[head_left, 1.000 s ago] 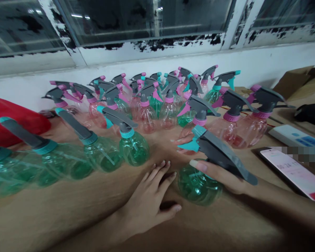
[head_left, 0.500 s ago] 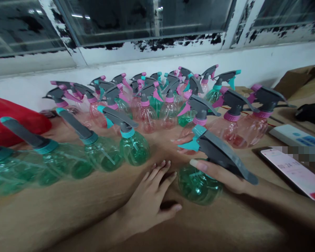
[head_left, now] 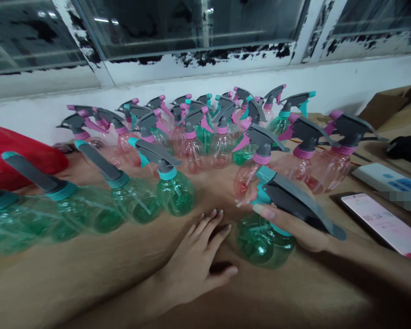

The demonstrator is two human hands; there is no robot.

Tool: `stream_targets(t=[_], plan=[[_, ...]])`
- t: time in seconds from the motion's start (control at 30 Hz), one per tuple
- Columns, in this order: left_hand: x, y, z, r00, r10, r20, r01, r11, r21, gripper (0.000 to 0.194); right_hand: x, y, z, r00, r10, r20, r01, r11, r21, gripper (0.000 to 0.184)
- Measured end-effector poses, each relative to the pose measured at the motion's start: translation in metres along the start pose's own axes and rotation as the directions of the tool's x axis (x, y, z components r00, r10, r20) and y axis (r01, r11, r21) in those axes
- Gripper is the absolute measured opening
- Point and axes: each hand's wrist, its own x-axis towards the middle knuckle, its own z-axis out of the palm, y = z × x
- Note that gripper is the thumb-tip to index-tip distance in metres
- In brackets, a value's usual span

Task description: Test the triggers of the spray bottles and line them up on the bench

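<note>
My right hand (head_left: 291,224) is closed round the neck of a green spray bottle (head_left: 260,244) with a grey and teal trigger head. The thumb lies across the near side of the head, and the other fingers are mostly hidden behind it. My left hand (head_left: 200,260) rests flat on the brown tabletop (head_left: 99,283), fingers spread, holding nothing, just left of that bottle. Closest beyond my left fingertips stands another green spray bottle (head_left: 176,194). A pink spray bottle (head_left: 250,173) stands behind the right hand.
Several green bottles (head_left: 133,201) line the left side. Many pink and green bottles (head_left: 192,153) crowd the back along the wall. A red bag (head_left: 20,157) lies far left. To the right are a phone (head_left: 376,219), a white and blue device (head_left: 387,178) and a cardboard box (head_left: 393,105).
My right hand and the green spray bottle have shifted slightly to the right, and its fingers show less past the trigger. My left hand has stayed in place.
</note>
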Motion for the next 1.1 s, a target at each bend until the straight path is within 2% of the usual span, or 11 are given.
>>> stream_targets(t=[0.13, 0.3, 0.47, 0.83, 1.1], plan=[[0.0006, -0.0002, 0.0002, 1.0, -0.003, 0.013, 0.002, 1.0, 0.022, 0.065, 0.0003, -0.0012, -0.0008, 0.999, -0.038, -0.035, 0.038, 0.999, -0.01, 0.019], [0.0009, 0.0001, 0.0003, 1.0, -0.01, 0.011, 0.009, 1.0, 0.022, 0.065, 0.001, -0.002, -0.0011, 1.0, -0.002, 0.012, 0.001, 0.999, 0.038, 0.011], [0.0001, -0.0002, 0.0012, 1.0, -0.011, -0.004, 0.011, 1.0, 0.0, 0.063, -0.001, 0.0007, 0.0019, 1.0, -0.023, -0.01, 0.024, 0.99, 0.141, 0.028], [-0.0004, -0.0003, 0.0012, 1.0, -0.007, -0.001, 0.007, 1.0, 0.026, 0.064, -0.001, 0.002, 0.0043, 1.0, -0.013, 0.0, 0.013, 0.974, 0.228, 0.029], [-0.0007, -0.0006, 0.0023, 1.0, 0.003, 0.001, -0.003, 1.0, 0.031, 0.064, -0.003, 0.0036, 0.0024, 1.0, 0.016, 0.025, -0.021, 0.977, 0.214, 0.033]])
